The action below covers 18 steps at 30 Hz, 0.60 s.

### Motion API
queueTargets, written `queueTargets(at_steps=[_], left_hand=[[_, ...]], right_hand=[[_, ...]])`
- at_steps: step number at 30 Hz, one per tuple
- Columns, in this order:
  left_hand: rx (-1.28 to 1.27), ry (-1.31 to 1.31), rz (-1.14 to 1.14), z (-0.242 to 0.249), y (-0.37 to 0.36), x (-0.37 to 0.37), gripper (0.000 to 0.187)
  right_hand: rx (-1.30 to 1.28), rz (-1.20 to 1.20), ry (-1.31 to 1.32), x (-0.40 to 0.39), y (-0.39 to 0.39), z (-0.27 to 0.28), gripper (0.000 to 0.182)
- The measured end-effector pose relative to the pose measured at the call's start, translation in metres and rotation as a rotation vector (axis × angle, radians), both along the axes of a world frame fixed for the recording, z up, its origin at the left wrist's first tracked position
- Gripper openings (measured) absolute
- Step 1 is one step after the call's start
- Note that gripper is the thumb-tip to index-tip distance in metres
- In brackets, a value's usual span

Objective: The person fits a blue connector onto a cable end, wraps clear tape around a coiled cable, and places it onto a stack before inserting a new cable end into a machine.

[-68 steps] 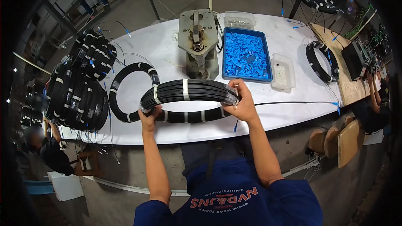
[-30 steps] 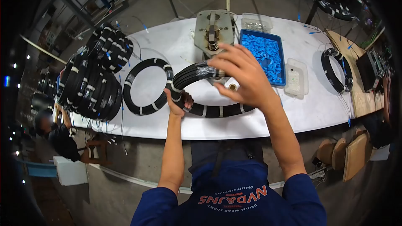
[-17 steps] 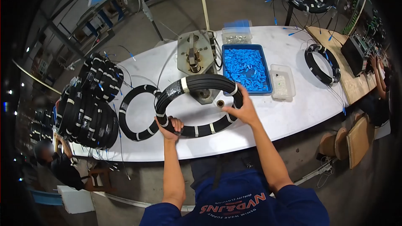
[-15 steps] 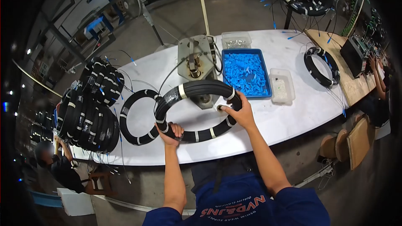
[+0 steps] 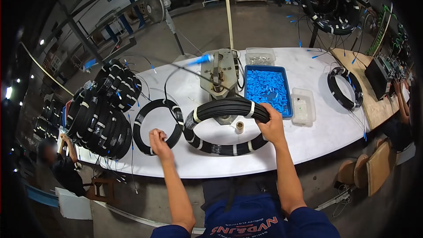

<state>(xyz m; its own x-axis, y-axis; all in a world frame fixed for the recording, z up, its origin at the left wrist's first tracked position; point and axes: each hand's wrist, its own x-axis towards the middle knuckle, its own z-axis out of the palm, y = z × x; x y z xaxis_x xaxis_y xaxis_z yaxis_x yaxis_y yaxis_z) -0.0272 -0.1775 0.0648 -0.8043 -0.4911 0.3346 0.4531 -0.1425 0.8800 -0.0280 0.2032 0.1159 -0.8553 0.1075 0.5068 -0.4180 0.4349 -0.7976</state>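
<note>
My right hand (image 5: pixel 271 125) grips the right side of a black cable coil (image 5: pixel 235 150), thumb inside the ring. White tape bands wrap the coil, which is held tilted above the table. My left hand (image 5: pixel 161 145) is off this coil, to its left, with loosely curled fingers and nothing visible in them. Beneath and behind that hand, another black taped coil (image 5: pixel 140 121) lies flat on the table. A loose cable end with a blue connector (image 5: pixel 200 60), blurred, arcs up in front of a metal press-like fixture (image 5: pixel 227 68).
On the white table (image 5: pixel 211 169) stand a blue tray (image 5: pixel 289 101) of blue pieces and two clear plastic boxes (image 5: pixel 304 117) (image 5: pixel 261 55). Stacked coils (image 5: pixel 99 123) fill the left side. One more coil (image 5: pixel 332 90) lies at right. People's hands show at both far sides.
My left hand has let go of the coil and moved left. The held coil has shifted right with my right hand. A blue-tipped cable end has swung up. The view has tilted upward.
</note>
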Motion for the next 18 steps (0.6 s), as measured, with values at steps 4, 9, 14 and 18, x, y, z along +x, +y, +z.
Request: queueTargets(at_steps=[4,9,14,18], left_hand=[[-0.564,0.028,-0.390,0.112,0.041,0.049,0.012],[-1.272,0.497,-0.286,0.187,0.111,0.021,0.060],[-1.514,0.085,-0.490,0.178,0.129,-0.044,0.064],[-1.427,-0.065,-0.443,0.151,0.130,-0.055,0.041]], right_hand=[[0.224,0.022,0.080,0.002,0.009,0.043,0.043],[0.382,0.133,0.063,-0.003,0.000,0.072,0.049],[0.297,0.475,0.006,-0.022,0.000,0.079,0.062],[0.115,0.338,-0.186,-0.019,0.007,0.066,0.056]])
